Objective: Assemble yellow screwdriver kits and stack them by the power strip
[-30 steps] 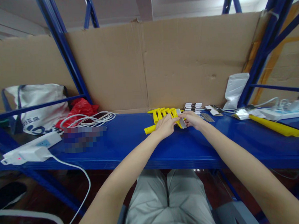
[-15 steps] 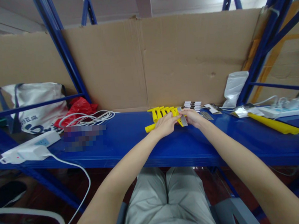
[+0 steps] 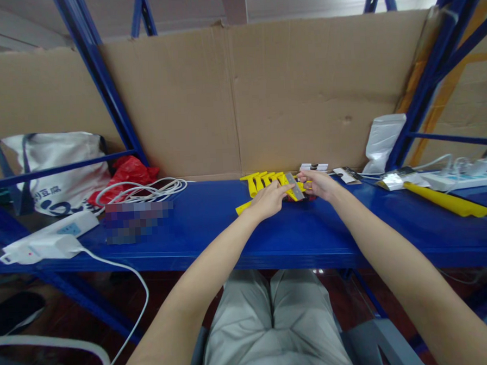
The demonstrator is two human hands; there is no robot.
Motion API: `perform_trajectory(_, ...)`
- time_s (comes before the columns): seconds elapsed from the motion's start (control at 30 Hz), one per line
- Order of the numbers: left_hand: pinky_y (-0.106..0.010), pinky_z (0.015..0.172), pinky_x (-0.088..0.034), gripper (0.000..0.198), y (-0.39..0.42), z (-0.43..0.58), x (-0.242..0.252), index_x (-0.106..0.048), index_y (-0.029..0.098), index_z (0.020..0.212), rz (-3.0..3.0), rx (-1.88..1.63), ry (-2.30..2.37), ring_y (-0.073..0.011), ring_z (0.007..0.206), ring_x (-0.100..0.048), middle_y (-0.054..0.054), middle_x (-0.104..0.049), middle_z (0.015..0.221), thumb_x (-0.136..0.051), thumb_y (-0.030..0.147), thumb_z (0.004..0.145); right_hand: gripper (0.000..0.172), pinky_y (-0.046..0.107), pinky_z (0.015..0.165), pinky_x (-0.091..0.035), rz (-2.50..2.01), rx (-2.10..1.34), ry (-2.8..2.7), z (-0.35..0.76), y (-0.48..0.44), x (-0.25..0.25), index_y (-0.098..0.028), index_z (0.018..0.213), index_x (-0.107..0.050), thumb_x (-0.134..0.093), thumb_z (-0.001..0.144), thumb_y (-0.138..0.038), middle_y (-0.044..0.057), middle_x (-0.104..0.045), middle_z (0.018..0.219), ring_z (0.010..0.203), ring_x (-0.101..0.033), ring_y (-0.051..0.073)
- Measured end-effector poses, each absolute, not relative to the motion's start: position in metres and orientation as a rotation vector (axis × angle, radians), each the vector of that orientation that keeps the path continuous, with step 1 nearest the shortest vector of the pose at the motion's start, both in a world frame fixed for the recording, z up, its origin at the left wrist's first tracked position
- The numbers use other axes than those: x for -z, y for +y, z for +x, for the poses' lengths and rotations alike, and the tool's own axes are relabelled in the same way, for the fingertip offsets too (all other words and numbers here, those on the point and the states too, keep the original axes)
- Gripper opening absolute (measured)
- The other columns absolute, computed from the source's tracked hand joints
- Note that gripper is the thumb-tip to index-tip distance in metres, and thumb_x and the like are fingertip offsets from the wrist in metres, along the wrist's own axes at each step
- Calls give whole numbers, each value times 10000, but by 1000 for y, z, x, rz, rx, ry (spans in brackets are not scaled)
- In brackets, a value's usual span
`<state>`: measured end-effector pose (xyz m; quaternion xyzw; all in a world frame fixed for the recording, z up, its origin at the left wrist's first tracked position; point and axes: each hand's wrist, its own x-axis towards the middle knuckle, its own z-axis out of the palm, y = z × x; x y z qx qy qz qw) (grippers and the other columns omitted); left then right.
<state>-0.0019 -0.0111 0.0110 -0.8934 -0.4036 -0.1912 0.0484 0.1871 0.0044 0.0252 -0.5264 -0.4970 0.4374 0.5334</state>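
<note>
Yellow tool (image 3: 244, 207) lies at the centre of a blue table (image 3: 213, 219), taken here as the middle of the clock. Its handle end pokes out at nine o'clock from beneath the left hand (image 3: 268, 201), whose fingers wrap it while the index finger reaches right onto a metal plate (image 3: 296, 187) slanting from eleven to five. The right hand (image 3: 320, 186), at three, has bent fingertips just beside the plate; whether they grip anything, I cannot tell. The step in hand appears to be lining up plate and tool; the next move seems to call for a steady left hold and small fingertip adjustments. Around, left to right: a white power strip (image 3: 38, 245), cloth bag (image 3: 71, 169) and red bag (image 3: 132, 172) towards nine; more yellow tools (image 3: 252, 186) at ten, crowding the left hand; a cardboard wall (image 3: 280, 104) at twelve, limiting reach; white packets (image 3: 314, 167) at two; a long yellow object (image 3: 446, 200) at three.
</note>
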Motion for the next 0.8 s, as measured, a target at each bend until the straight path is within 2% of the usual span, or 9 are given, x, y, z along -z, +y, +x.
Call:
perform_trajectory(0.03,-336,880,-438,447,-10,-3,-11,-448,328,1393,-2717,585,-1249,-214,1005,-564,-75,-550,1121,-350,267,961,174,208,471,-384,-1335,-868,-1180,197,8,-24,-159,752,-587,-556,858,-293,-8,-552,582,430,-410,71)
perform_trajectory(0.1,-343,881,-444,442,-8,-5,-10,-471,312,1380,-2702,588,-1294,-224,1011,-572,-86,-557,1136,-350,265,958,158,231,539,-417,-1587,-423,-1243,218,14,-21,-144,707,-620,-568,822,-239,25,-590,610,503,-492,104)
perform_trajectory(0.2,-351,895,-446,447,-4,-8,-9,-478,302,1378,-2684,605,-1362,-235,1050,-570,-94,-559,1184,-357,250,951,129,264,707,-455,-1878,-19,-1441,243,23,-12,-121,737,-697,-577,765,-161,93,-682,744,748,-629,194)
perform_trajectory(0.3,-364,916,-441,454,2,-10,-7,-464,311,1387,-2671,623,-1421,-241,1084,-561,-89,-560,1217,-353,250,951,170,255,717,-459,-2060,-25,-1601,254,28,-3,-120,793,-731,-592,780,-217,119,-714,831,822,-655,219)
perform_trajectory(0.5,-374,929,-440,446,9,-12,-3,-473,323,1377,-2659,633,-1459,-244,1103,-556,-81,-564,1211,-356,259,951,276,255,713,-474,-2205,-20,-1779,247,32,4,-156,824,-743,-547,843,-349,122,-722,872,876,-669,226)
perform_trajectory(0.8,-357,907,-448,443,2,-9,-8,-472,339,1374,-2685,645,-1453,-239,1120,-541,-71,-554,1208,-351,252,958,374,310,833,-472,-2342,24,-1861,236,30,-1,-85,1008,-706,-488,877,-360,197,-688,1031,1058,-626,282)
